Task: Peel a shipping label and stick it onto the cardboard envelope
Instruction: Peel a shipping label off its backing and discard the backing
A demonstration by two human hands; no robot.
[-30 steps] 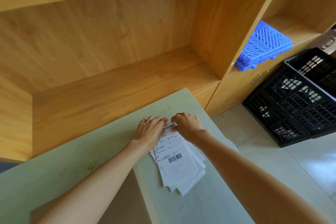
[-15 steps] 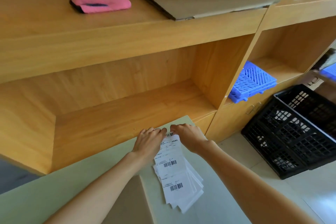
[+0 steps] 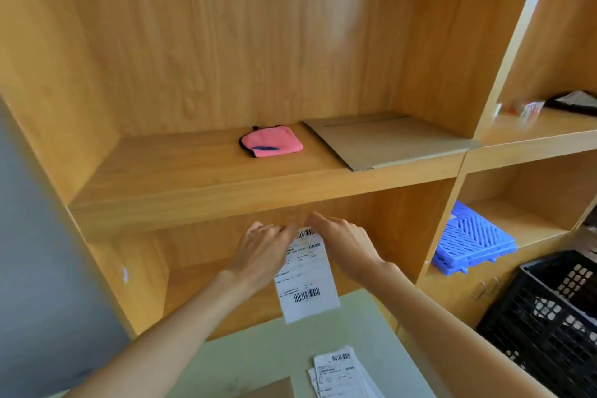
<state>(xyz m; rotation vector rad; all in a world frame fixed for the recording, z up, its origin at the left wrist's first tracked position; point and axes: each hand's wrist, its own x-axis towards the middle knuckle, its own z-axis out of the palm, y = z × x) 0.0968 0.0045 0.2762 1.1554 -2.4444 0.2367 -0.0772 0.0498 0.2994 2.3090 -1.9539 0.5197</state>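
Note:
A white shipping label (image 3: 307,275) with barcodes hangs in the air in front of the shelf unit. My left hand (image 3: 263,252) pinches its top left corner and my right hand (image 3: 342,244) pinches its top right corner. Below, a stack of labels (image 3: 339,375) lies on the pale green table (image 3: 258,355). A flat cardboard envelope (image 3: 387,140) rests on the upper shelf. A brown cardboard corner (image 3: 274,389) shows at the bottom edge on the table.
A pink cloth (image 3: 271,145) lies on the upper shelf left of the envelope. Blue plastic panels (image 3: 471,239) sit in the right lower shelf. A black plastic crate (image 3: 549,317) stands on the floor at right. Small packets (image 3: 523,110) lie on the right shelf.
Both hands have lifted one label off the stack and raised it up before the shelf. The view has tilted upward, bringing the upper shelf with the envelope into sight.

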